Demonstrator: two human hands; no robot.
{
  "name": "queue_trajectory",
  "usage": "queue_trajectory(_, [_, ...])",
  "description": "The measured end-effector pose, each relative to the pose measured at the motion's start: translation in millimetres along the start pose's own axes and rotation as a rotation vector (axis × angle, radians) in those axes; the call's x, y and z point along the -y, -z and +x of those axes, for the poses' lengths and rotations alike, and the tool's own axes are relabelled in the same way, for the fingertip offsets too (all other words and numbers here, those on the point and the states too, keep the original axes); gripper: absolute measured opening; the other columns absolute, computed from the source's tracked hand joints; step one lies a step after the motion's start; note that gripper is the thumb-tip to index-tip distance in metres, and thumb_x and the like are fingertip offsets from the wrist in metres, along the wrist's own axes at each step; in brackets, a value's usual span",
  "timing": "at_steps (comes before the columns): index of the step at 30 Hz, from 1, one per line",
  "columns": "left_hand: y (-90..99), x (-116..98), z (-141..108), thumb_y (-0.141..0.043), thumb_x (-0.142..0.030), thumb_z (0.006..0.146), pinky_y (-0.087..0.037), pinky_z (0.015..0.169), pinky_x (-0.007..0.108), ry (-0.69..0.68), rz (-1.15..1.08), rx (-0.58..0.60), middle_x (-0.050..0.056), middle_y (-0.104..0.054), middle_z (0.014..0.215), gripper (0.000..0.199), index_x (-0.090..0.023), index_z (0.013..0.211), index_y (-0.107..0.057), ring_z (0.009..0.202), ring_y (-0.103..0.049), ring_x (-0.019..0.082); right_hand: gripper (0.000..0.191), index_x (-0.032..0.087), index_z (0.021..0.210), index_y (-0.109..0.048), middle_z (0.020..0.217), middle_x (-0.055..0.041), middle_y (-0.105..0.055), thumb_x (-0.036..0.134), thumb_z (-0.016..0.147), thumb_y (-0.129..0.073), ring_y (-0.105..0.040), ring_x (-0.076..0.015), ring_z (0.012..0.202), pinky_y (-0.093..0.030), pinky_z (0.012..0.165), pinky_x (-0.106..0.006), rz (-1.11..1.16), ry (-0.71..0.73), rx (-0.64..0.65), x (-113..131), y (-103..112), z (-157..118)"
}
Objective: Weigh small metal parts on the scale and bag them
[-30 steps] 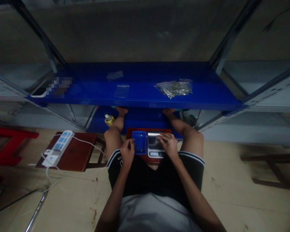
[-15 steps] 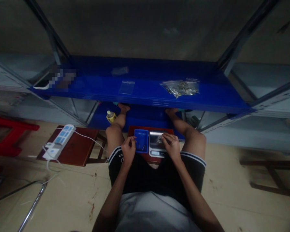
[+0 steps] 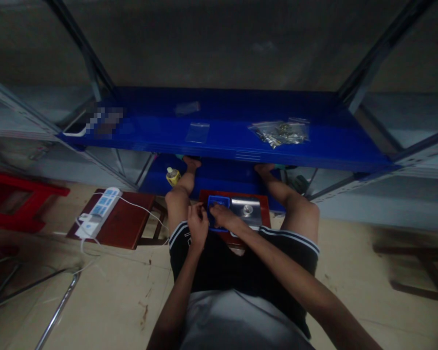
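Observation:
A blue tray [image 3: 219, 199] and a silver scale [image 3: 256, 209] stand side by side on a small reddish-brown stool [image 3: 265, 214] between my knees. Small shiny pieces [image 3: 247, 209] lie on the scale's plate. My right hand [image 3: 222, 217] reaches into the blue tray, fingers pointing down; its fingertips and whatever they touch are hidden. Just left of the tray is my left hand [image 3: 198, 221], raised with its fingers curled together; anything between them is too small to make out.
A blue shelf [image 3: 222, 131] in front bears filled plastic bags [image 3: 282, 132], a flat clear bag [image 3: 197, 132] and a phone [image 3: 76, 127]. A power strip [image 3: 101, 209] lies on a stool at left. A bottle [image 3: 173, 176] stands near my left leg.
My right hand has moved left from over the scale into the blue tray. My left hand stays beside the tray. The view has shifted slightly.

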State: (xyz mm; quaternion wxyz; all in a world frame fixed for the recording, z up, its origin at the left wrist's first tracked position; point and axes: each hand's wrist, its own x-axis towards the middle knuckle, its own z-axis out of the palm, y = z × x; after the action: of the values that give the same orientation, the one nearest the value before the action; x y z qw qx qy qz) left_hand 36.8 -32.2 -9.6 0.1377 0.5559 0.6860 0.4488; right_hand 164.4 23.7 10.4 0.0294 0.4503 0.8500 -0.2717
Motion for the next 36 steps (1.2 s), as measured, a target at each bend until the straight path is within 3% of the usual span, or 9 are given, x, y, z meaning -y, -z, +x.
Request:
queue_trajectory(4, [-5.3, 2.3, -0.3, -0.049, -0.024, 0.097, -0.053, 0.091, 0.039, 0.05, 0.077, 0.161, 0.011, -0.071, 0.104, 0.02, -0.02, 0.108, -0.064, 0.099, -0.069, 0.026, 0.049, 0.007, 0.135, -0.061, 0.138, -0.0227, -0.062, 0.012, 0.087, -0.07, -0.061, -0.0287, 0.127, -0.049, 0.102, -0.03, 0.016, -0.002, -0.037, 5.7, -15.1, -8.1])
queue_trajectory(6, [-7.6, 3.3, 0.8, -0.047, -0.024, 0.098, -0.053, 0.089, 0.038, 0.085, 0.099, 0.216, 0.012, -0.074, 0.104, 0.022, -0.021, 0.109, -0.065, 0.098, -0.071, 0.027, 0.047, 0.007, 0.139, -0.058, 0.14, -0.0227, -0.061, 0.015, 0.093, -0.065, -0.062, -0.0272, 0.126, -0.049, 0.102, -0.03, 0.032, -0.007, -0.054, 5.5, -21.5, -13.2])
queue_trajectory(17, [-5.8, 7.0, 3.5, -0.045, -0.026, 0.099, -0.053, 0.089, 0.038, 0.1, 0.125, 0.211, 0.014, -0.076, 0.11, 0.025, -0.02, 0.111, -0.065, 0.101, -0.073, 0.028, 0.032, 0.007, 0.123, -0.066, 0.114, -0.0187, -0.075, 0.013, 0.091, -0.066, -0.071, -0.0237, 0.101, -0.049, 0.084, -0.026, 0.207, -0.141, -0.063, 8.1, -24.1, 0.2])
queue_trajectory(26, [-3.0, 7.4, 6.9, -0.043, -0.028, 0.1, -0.052, 0.083, 0.037, 0.08, 0.232, 0.255, 0.015, -0.077, 0.103, 0.028, -0.019, 0.106, -0.068, 0.095, -0.073, 0.028, 0.02, 0.01, 0.105, -0.073, 0.105, -0.0162, -0.077, 0.022, 0.089, -0.071, -0.072, -0.0226, 0.096, -0.049, 0.075, -0.024, 0.371, -0.369, -0.075, 18.6, -28.5, 1.6])
queue_trajectory(36, [-5.3, 11.7, 8.1, -0.043, -0.031, 0.099, -0.052, 0.078, 0.036, 0.09, 0.245, 0.261, 0.015, -0.075, 0.098, 0.028, -0.017, 0.104, -0.068, 0.089, -0.072, 0.029, 0.013, 0.009, 0.095, -0.076, 0.101, -0.0203, -0.078, 0.01, 0.084, -0.07, -0.075, -0.0251, 0.094, -0.05, 0.07, -0.024, 0.469, -0.493, -0.091, 22.1, -22.4, 8.8])
